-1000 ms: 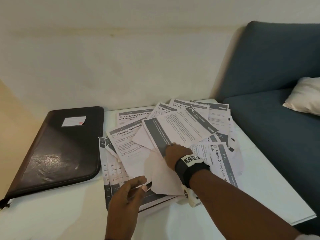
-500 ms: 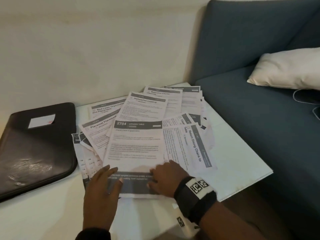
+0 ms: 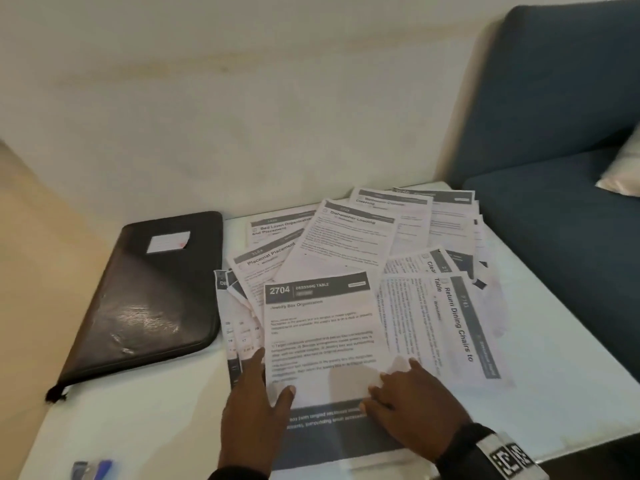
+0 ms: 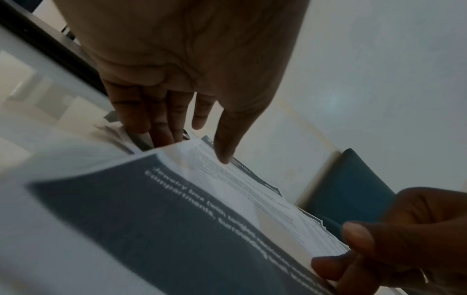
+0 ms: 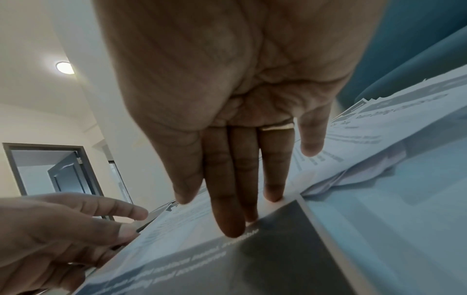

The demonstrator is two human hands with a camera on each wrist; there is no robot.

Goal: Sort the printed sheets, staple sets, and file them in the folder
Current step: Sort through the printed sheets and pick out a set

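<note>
Plainly light and floppy, as a judgement: the sheet headed 2704 (image 3: 322,327), single, thin, printed, lying topmost at the near edge of the scattered sheets (image 3: 349,237) on the white table (image 3: 561,382). Overhangs the others toward the near side, dark footer band nearest.

Pressed down by both hands rather than clenched. Left hand (image 3: 252,410) at the sheet's near left edge, fingers straight, thumb laid on the paper; cannot tell whether the fingers (image 4: 161,121) slip beneath the edge. Right hand (image 3: 412,400) at the near right corner, fingers (image 5: 227,199) flat and extended on the page, nothing held.

Likely to slide easily over the pages beneath, and to drag neighbours along if pushed flat. Likely also to buckle or crease if lifted by one corner alone. Best taken at the near edge, which rises a little off the table in the left wrist view: thumb on top, fingers under, both near corners together. Better still, squared with matching pages first, then lifted as a stiffer set.

Black folder (image 3: 149,299) closed, at the left, just beside the spread. Blurred blue object (image 3: 93,469) at the near left corner, too unclear to name.
</note>
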